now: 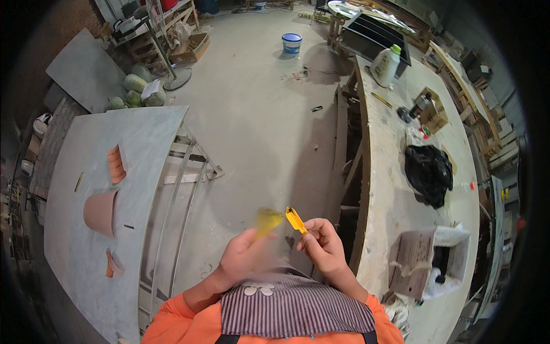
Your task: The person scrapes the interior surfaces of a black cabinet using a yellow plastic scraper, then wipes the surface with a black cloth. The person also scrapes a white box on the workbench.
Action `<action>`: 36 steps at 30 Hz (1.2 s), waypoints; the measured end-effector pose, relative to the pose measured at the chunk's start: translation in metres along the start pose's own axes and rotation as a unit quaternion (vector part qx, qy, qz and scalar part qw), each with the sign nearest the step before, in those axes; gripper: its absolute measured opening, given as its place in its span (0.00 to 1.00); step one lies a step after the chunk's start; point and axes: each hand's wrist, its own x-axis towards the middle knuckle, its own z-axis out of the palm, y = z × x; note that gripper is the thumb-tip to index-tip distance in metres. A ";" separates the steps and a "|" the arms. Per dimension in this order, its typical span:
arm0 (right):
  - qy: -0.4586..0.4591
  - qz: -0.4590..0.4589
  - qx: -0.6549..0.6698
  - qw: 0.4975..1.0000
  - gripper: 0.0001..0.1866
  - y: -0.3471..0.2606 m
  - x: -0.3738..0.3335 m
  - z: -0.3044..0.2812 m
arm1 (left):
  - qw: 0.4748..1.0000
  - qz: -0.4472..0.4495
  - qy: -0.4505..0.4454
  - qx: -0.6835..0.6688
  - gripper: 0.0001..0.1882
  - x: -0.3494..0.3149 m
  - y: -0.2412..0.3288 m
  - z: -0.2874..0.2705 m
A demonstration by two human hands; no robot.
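Note:
In front of my body, both hands are raised over the gap between two tables. My right hand [323, 245] pinches a small orange-yellow piece [294, 219] with a pointed end and a dark groove along it. Close beside it, my left hand [240, 257] is closed on a yellow object [267, 221], smeared by motion, so its kind cannot be made out. The two yellow things are near each other, with a narrow gap between their upper ends. A striped apron [298, 307] covers my front, over orange sleeves.
Left, a grey tabletop [123, 146] holds a curved terracotta piece [99, 213] and smaller ones. The right workbench [381, 195] carries a black plastic bag [428, 174], a cardboard box [413, 258] and a white jug [385, 66]. A bucket [291, 43] stands on the floor ahead.

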 end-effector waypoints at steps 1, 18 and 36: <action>0.003 -0.003 -0.019 1.000 0.10 -0.001 0.016 -0.005 | 1.000 0.001 0.006 -0.002 0.14 0.018 0.005 -0.004; 0.059 -0.034 -0.216 0.974 0.08 -0.069 0.389 -0.033 | 0.984 0.052 -0.011 0.169 0.15 0.336 0.192 -0.135; 0.047 -0.106 -0.182 0.976 0.07 -0.157 0.727 -0.215 | 0.950 0.139 0.044 0.276 0.13 0.687 0.360 -0.105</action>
